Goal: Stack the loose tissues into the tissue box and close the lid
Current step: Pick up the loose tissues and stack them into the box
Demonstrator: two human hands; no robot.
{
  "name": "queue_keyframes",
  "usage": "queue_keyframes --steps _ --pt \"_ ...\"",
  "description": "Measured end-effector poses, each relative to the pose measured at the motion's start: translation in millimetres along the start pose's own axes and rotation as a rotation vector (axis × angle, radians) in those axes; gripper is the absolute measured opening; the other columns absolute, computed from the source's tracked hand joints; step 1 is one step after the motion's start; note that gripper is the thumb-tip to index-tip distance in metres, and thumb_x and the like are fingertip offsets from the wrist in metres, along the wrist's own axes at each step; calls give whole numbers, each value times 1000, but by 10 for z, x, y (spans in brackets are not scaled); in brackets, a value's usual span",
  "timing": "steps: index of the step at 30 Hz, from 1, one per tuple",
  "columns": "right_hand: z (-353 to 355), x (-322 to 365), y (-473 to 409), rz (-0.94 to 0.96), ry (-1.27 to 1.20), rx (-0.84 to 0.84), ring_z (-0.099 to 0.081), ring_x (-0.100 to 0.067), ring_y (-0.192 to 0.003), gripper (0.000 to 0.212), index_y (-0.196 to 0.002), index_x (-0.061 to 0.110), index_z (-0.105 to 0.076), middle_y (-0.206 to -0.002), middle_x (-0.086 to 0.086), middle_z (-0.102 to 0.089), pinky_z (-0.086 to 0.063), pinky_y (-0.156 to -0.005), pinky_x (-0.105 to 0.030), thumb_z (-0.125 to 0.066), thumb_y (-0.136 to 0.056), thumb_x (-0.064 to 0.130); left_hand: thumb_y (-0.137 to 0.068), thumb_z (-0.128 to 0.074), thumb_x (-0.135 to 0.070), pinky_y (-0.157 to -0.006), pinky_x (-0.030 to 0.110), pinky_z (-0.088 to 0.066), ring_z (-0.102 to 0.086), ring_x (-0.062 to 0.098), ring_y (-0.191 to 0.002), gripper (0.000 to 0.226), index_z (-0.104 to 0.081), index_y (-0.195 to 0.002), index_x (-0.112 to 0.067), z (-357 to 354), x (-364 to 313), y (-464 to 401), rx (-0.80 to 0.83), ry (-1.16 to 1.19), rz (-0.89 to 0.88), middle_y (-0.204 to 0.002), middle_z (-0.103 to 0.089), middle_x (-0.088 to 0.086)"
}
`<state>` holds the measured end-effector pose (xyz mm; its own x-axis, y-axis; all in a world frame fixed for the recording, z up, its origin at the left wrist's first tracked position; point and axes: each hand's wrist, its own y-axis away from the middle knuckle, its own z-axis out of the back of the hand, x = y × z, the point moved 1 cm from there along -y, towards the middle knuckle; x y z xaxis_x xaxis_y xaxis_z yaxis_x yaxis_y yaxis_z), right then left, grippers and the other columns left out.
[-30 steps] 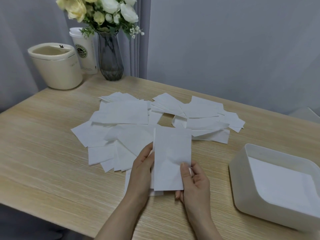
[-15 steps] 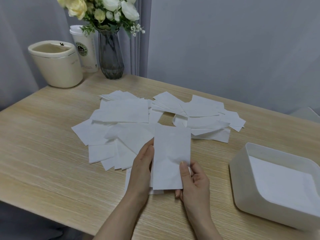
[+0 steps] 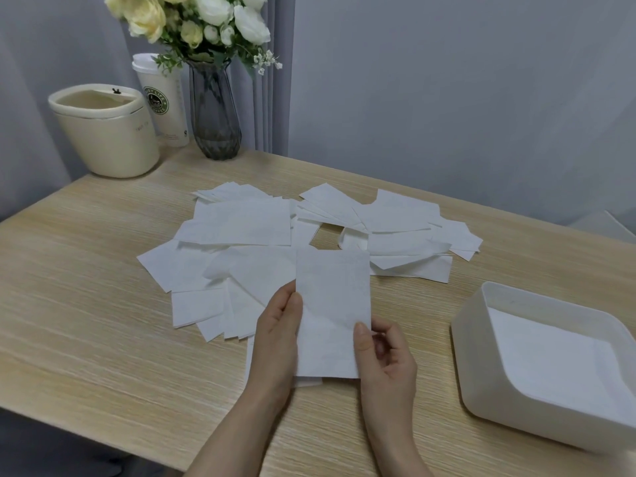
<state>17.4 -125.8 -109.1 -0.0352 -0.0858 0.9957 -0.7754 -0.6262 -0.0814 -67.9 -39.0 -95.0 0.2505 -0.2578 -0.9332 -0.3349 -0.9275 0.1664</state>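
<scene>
The open white plastic tissue box (image 3: 475, 346), rounded at its corners, sits at the right edge of the pale wood-grain table (image 3: 86, 321) with a flat layer of white tissue (image 3: 550, 356) lying inside it; its lid is not to be made out; at the far left corner stands a cream round bin (image 3: 110, 142) with a shallow recessed top, beside it a white paper cup (image 3: 165, 108) with a green round logo and a lid, and just right of that a smoky grey glass vase (image 3: 215, 115) holding yellow and white flowers (image 3: 196, 18); the loose white tissues (image 3: 241, 228) lie scattered and overlapping across the middle of the table, well apart from the box; nearer the person, the left hand (image 3: 278, 335) grips the left edge of one upright white rectangular tissue (image 3: 332, 304), thumb on its front, while the right hand (image 3: 385, 359) pinches the lower right edge with thumb in front and fingers curled behind; another tissue lies on the table beneath the hands; behind the table hangs a grey pleated curtain (image 3: 272, 98) against a plain grey wall (image 3: 447, 98).
</scene>
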Motion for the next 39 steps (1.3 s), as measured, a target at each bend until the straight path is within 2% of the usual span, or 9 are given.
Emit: queue_keyframes --steps 3,7,13,18,23,28,33,36,39 --pt "-1 -10 0 43 55 -29 -56 -18 -75 15 -100 41 -65 -98 3 -62 -51 -68 -26 -67 -85 38 -102 -46 -15 -83 32 -54 -69 13 -93 22 -67 -107 -18 5 -4 2 0 15 7 -101 -75 -2" --pt "-5 -11 -19 -63 -29 -16 -65 -14 -87 40 -123 34 -58 -104 4 -70 -53 -74 -26 -67 -85 30 -102 -46 -16 -85 33 -54 -69 15 -96 23 -67 -111 -16 9 -11 7 18 17 20 -104 -75 -1" --pt "0 92 -8 -151 -142 53 -71 -15 -87 21 -111 18 -64 -91 -3 -76 -53 -66 -18 -57 -93 10 -102 -45 -16 -76 22 -54 -69 9 -96 23 -66 -111 -21 16 18 28 64 -43 -14 -105 -74 -6" --pt "-2 33 -22 -128 -134 7 -70 -14 -93 29 -117 22 -60 -98 0 -75 -54 -72 -20 -56 -94 5 -98 -53 -9 -73 20 -54 -70 9 -94 33 -55 -122 -32 49 79 38 200 -154 -14 -103 -74 -8" --pt "-27 56 -54 -131 -94 94 -70 -16 -83 25 -114 17 -63 -91 -5 -75 -52 -66 -21 -58 -93 5 -95 -52 4 -69 25 -56 -72 19 -89 50 -52 -128 -33 116 1 -90 214 -189 -40 -99 -75 4" --pt "27 94 -417 -256 -41 21 -51 -14 -43 15 -110 11 -60 -71 -9 -64 -35 -33 -23 -58 -94 12 -92 -60 0 -72 31 -57 -72 21 -89 48 -56 -126 -34 247 -37 -253 170 -96 -25 -99 -76 4" --pt "7 113 -911 -464 -68 -47 -53 -16 -36 22 -95 3 -54 -74 -15 -62 -35 -29 -19 -58 -96 24 -92 -60 1 -78 39 -55 -71 26 -96 46 -57 -124 -31 262 29 -276 144 -32 1 -106 -75 5" --pt "-71 112 -1137 -515 -70 -62 -56 -16 -35 31 -103 0 -56 -70 -14 -63 -38 -29 -19 -57 -96 30 -77 -65 -15 -76 37 -55 -72 23 -94 47 -60 -120 -34 259 35 -282 144 -13 -2 -105 -75 4" --pt "-128 95 -1268 -539 -46 -86 -56 -15 -33 28 -108 -2 -52 -69 -15 -64 -39 -29 -18 -53 -98 24 -76 -65 -16 -75 36 -55 -72 23 -94 46 -60 -118 -34 267 35 -283 154 1 -2 -105 -75 4"
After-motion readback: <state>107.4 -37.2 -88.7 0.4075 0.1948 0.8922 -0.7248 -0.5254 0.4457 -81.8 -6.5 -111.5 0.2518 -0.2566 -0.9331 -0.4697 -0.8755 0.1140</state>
